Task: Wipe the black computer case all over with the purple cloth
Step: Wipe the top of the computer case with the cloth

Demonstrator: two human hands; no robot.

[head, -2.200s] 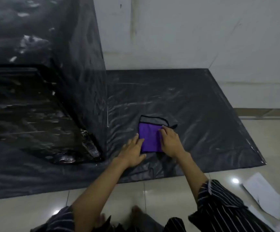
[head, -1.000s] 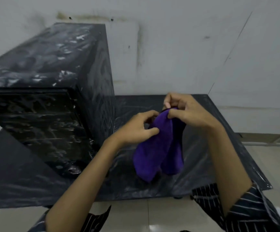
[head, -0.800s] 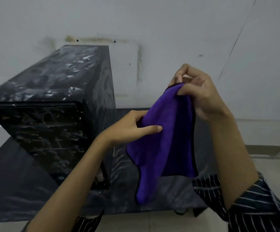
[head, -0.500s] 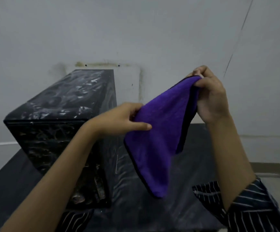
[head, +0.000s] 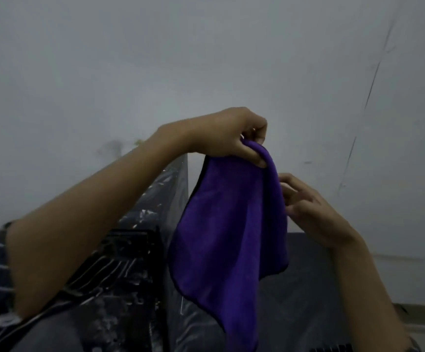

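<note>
Cloth [head: 229, 237]: purple, black-edged, hangs limp and doubled below left hand [head: 231, 138].
Left hand: thumb and curled fingers pinch top fold.
Right hand [head: 310, 209]: fingers loose, just right of cloth edge; grips nothing visible, contact unclear.
Case [head: 140, 260]: glossy black, under left forearm.
Handling, judged: cloth light, soft, floppy; bunch into pad under palm. Case rigid, probably heavy; wipe in place.

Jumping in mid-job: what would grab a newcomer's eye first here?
The soft purple cloth with dark edging hanging mid-frame, pinched at its top by the left hand. The right hand sits at its right edge, grip unclear. Behind the left forearm, lower left, stands the glossy black computer case.
</note>
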